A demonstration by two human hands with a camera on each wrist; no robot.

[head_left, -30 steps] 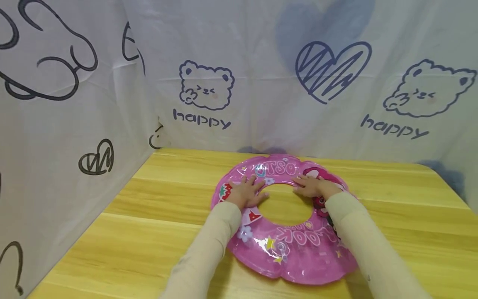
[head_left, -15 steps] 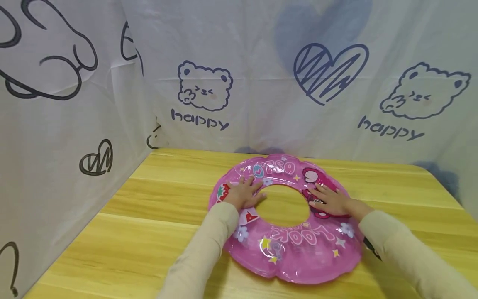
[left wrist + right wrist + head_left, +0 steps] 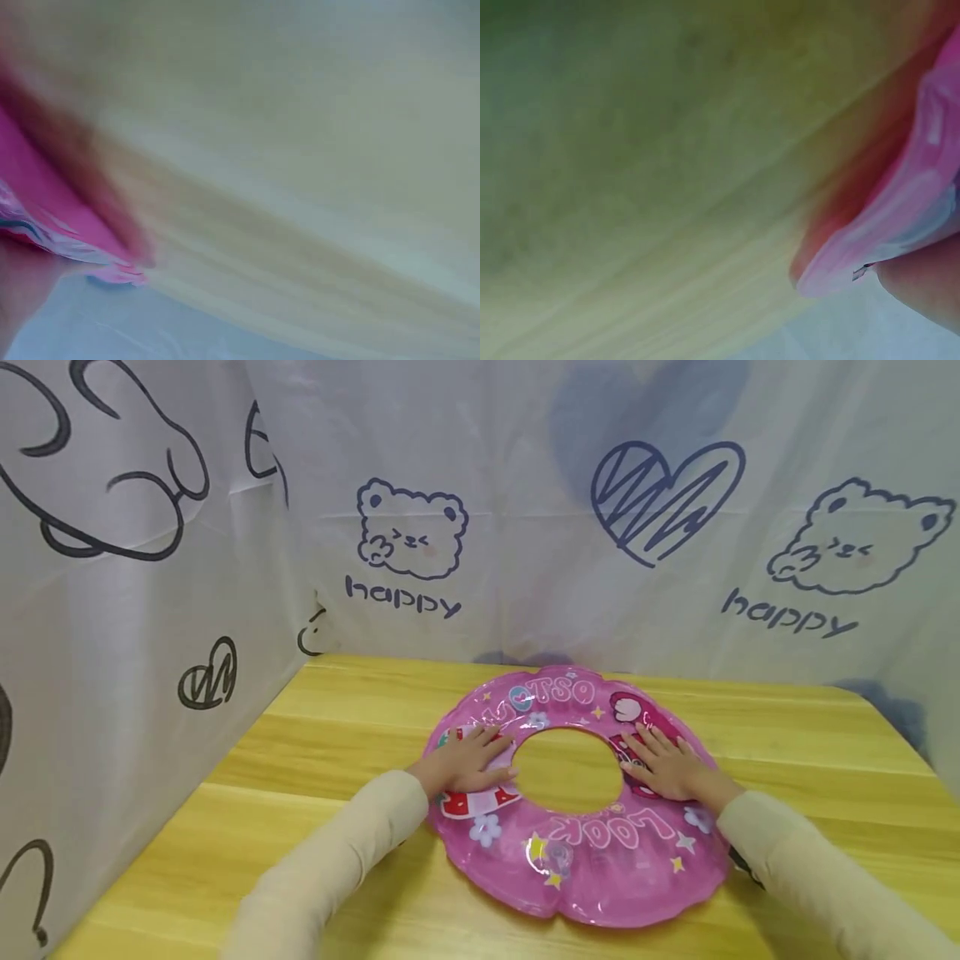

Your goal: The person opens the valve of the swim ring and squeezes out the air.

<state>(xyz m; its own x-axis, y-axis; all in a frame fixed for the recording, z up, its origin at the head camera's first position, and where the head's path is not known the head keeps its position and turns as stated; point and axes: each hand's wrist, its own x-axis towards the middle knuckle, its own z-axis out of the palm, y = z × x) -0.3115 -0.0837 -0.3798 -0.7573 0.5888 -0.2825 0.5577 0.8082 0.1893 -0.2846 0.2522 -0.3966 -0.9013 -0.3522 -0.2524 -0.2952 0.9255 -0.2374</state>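
Observation:
A pink inflatable swim ring lies flat on the wooden table, printed with letters, flowers, stars and a strawberry, its valve toward the front. On its left side rests my left hand, fingers straight and spread toward the center hole. My right hand lies across the right side, over a dark red cartoon print, its fingers also extended. In the left wrist view the ring's pink edge shows beside part of the hand. The right wrist view has the ring's edge at the right, with the hand against it.
The yellow wood-grain table extends around the ring. White cloth with bear, heart and "happy" drawings hangs behind it and along the left side. A dark strap-like piece shows under the right sleeve.
My right hand has moved from the ring's upper inner edge outward to its right side. The left hand has shifted slightly outward and turned, uncovering more of the lower left print. The ring stays nearly in place.

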